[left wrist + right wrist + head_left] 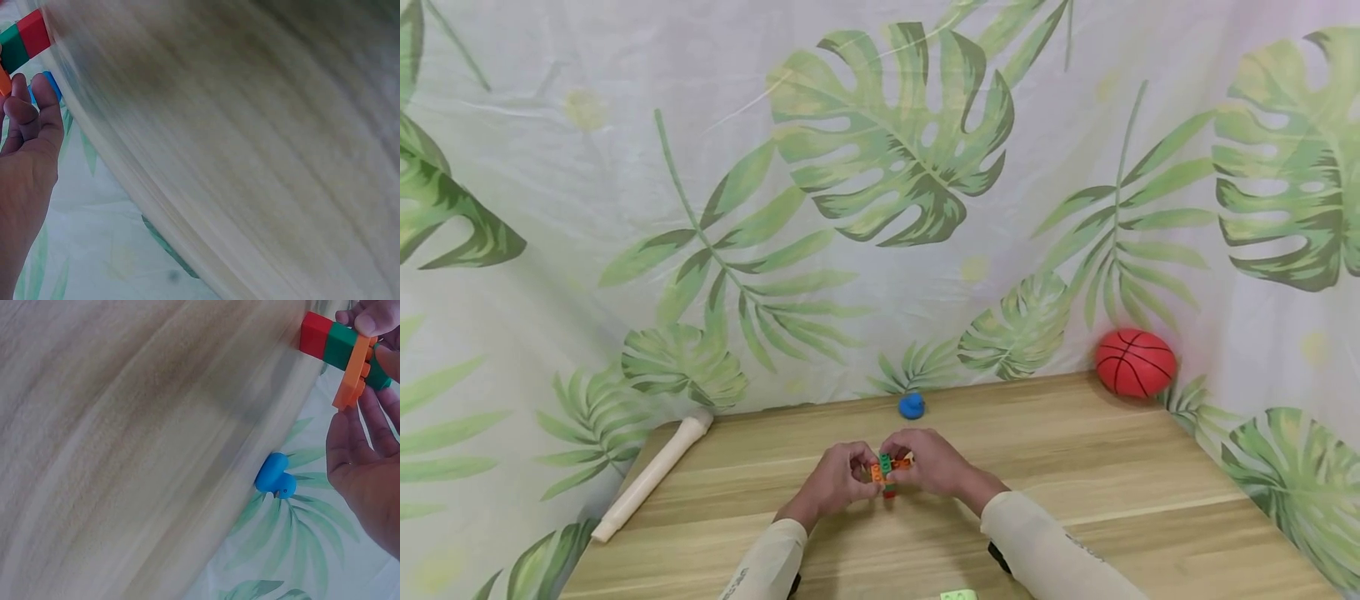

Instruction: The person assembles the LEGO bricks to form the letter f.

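Both hands meet over the middle of the table on a small stack of toy building bricks. The stack has a red brick (pixel 315 332) at its lower end, a green brick (pixel 340 345) above it, an orange plate-like brick (pixel 352 375) lying crosswise, and another green brick (pixel 885 461) on top. My left hand (pixel 842 477) pinches the stack from the left, thumb and fingers at the orange piece. From the right, my right hand (pixel 928 460) grips the upper bricks, its fingertips partly covering them. In the left wrist view only part of the stack shows.
A blue rubber duck (pixel 912 406) sits near the table's back edge. At the back right corner is a red basketball (pixel 1136 362). One long cream stick (pixel 655 477) lies along the left edge. A light green brick (pixel 958 595) shows at the front.
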{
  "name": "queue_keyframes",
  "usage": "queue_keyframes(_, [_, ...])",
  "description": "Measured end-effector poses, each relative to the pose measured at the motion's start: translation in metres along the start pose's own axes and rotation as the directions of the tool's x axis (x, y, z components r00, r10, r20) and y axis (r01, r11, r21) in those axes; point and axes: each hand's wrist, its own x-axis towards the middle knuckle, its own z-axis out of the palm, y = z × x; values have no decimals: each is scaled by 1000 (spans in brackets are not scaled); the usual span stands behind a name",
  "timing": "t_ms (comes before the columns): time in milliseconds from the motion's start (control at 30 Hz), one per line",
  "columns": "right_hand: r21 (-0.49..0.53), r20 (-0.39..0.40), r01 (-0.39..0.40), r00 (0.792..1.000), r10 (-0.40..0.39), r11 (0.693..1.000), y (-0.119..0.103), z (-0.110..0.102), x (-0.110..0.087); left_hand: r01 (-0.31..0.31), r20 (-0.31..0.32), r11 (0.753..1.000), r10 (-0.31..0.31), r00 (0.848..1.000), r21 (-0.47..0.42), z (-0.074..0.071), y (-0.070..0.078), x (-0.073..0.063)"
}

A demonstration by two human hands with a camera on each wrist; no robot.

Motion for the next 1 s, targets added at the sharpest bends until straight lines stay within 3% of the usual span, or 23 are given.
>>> queue_keyframes(500, [-66, -42, -5, 999, 2, 998, -1, 3, -1, 12, -2, 1000, -12, 1000, 15, -3, 2, 0])
queue_keyframes(767, [-183, -7, -19, 1000, 18, 983, -9, -4, 2, -12, -3, 998, 12, 1000, 61, -1, 2, -2])
queue_keyframes(1000, [-209, 10, -36, 999, 39, 977, -12, -5, 5, -41, -4, 993, 42, 999, 106, -1, 1, -2])
